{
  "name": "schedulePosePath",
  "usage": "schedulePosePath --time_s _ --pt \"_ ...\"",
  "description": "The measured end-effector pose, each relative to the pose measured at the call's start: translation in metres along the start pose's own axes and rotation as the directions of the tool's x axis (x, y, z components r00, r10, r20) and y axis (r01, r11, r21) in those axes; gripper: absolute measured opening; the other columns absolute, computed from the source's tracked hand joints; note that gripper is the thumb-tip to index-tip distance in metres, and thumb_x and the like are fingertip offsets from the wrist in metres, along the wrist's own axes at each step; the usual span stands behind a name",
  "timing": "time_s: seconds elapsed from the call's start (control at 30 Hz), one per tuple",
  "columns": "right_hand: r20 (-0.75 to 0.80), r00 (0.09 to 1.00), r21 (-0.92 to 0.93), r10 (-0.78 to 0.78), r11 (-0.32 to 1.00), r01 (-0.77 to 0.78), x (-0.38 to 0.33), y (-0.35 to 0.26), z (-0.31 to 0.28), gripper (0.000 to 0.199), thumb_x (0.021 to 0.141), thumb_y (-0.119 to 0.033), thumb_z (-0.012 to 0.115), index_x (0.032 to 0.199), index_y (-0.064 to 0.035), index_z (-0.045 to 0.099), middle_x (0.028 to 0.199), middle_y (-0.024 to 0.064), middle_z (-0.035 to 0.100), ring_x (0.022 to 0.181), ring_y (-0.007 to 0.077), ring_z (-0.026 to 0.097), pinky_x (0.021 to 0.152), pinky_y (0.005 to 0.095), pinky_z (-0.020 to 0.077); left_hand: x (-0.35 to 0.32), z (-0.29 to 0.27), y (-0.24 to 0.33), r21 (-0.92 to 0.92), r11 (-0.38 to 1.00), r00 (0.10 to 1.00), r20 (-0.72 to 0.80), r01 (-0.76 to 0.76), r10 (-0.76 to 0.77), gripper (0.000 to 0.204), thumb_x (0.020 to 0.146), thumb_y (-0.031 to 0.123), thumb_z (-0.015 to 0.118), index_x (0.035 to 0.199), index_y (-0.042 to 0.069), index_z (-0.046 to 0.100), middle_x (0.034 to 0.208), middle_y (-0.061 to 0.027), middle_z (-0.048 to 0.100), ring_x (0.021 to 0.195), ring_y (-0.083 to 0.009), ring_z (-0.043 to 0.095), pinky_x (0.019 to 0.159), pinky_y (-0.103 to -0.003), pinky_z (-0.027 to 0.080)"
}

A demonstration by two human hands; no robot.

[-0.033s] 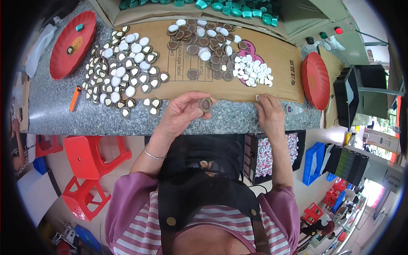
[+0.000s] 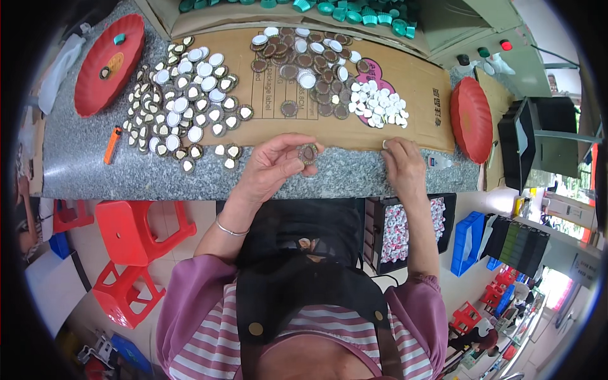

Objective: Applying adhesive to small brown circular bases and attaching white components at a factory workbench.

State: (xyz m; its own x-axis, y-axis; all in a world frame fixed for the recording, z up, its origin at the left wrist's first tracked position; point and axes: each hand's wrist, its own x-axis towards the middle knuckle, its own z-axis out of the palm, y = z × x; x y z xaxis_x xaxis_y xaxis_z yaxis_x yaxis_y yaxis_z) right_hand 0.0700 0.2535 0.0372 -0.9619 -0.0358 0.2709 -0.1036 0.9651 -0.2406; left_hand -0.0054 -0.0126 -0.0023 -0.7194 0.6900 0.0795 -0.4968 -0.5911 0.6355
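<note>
My left hand (image 2: 273, 166) pinches a small round brown cap with a crimped edge (image 2: 308, 154) between thumb and fingertips, above the counter's near edge. To the right, my right hand (image 2: 405, 163) is closed on a small white piece (image 2: 385, 144) at the cardboard's near edge; only a bit of it shows. Beyond that hand is a pile of small white pieces (image 2: 378, 104). Brown caps (image 2: 324, 88) and white-backed ones lie mixed at the back middle. On the left spread many caps with pale heart-like pieces in them (image 2: 214, 116), some turned white side up.
A cardboard sheet (image 2: 418, 126) covers part of the grey speckled counter (image 2: 82, 152). Red fluted trays stand left (image 2: 126, 44) and right (image 2: 468, 120). An orange cutter (image 2: 112, 145) lies left, a small clear bottle (image 2: 440, 163) right. Green cups (image 2: 367, 20) fill the shelf behind.
</note>
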Motion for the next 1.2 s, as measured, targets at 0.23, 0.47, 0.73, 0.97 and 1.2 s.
schedulePosePath --time_s 0.23,0.47,0.73,0.97,1.2 --pt "0.055 0.989 -0.031 -0.135 0.990 0.137 0.008 0.003 -0.002 0.017 0.070 0.002 0.057 0.087 -0.0020 0.057 0.087 0.0115 0.056 0.082 0.0292 0.054 0.074 0.0377 0.0444 0.001 0.004 -0.002 0.020 1.000 0.999 -0.046 -0.010 0.011 0.035 0.085 -0.002 0.053 0.119 0.001 0.048 0.115 -0.0152 0.055 0.093 -0.0193 0.060 0.081 -0.030 0.050" --pt "0.102 0.993 -0.017 -0.058 0.998 0.060 0.017 0.001 -0.009 0.015 0.074 0.001 0.057 0.089 -0.0014 0.057 0.081 0.0136 0.057 0.075 0.0311 0.056 0.067 0.0385 0.0455 0.001 0.002 -0.007 0.040 0.999 0.999 -0.032 -0.037 0.038 0.035 0.084 -0.003 0.054 0.118 0.001 0.048 0.117 -0.0151 0.054 0.096 -0.0232 0.060 0.082 -0.031 0.050" --pt "-0.009 0.974 0.408 0.227 0.890 -0.204 0.023 -0.030 0.015 0.010 0.076 0.002 0.062 0.085 -0.0011 0.059 0.079 0.0068 0.060 0.071 0.0167 0.058 0.062 0.0264 0.0460 0.001 0.002 -0.006 0.093 0.995 0.995 -0.091 -0.023 0.031 0.036 0.082 -0.006 0.054 0.116 0.002 0.049 0.119 -0.0163 0.051 0.099 -0.0259 0.059 0.085 -0.033 0.050" --pt "0.338 0.899 0.921 0.280 0.098 -0.377 0.025 -0.074 0.011 0.013 0.082 -0.001 0.061 0.095 0.0001 0.058 0.082 0.0014 0.061 0.075 0.0065 0.055 0.069 0.0194 0.0446 0.004 0.007 -0.007 0.141 0.990 0.987 -0.158 0.003 0.019 0.033 0.082 -0.007 0.055 0.114 0.000 0.049 0.113 -0.0111 0.056 0.099 -0.0217 0.059 0.085 -0.030 0.049" --pt "0.421 0.877 0.907 0.229 -0.103 -0.409 0.026 -0.078 0.026 0.011 0.082 -0.001 0.061 0.092 -0.0008 0.059 0.083 0.0009 0.061 0.077 0.0058 0.055 0.070 0.0183 0.0439 0.005 0.011 -0.005 0.281 0.958 0.983 -0.183 0.049 0.004 0.033 0.082 -0.006 0.057 0.114 -0.001 0.051 0.110 -0.0097 0.056 0.101 -0.0169 0.056 0.087 -0.029 0.048"
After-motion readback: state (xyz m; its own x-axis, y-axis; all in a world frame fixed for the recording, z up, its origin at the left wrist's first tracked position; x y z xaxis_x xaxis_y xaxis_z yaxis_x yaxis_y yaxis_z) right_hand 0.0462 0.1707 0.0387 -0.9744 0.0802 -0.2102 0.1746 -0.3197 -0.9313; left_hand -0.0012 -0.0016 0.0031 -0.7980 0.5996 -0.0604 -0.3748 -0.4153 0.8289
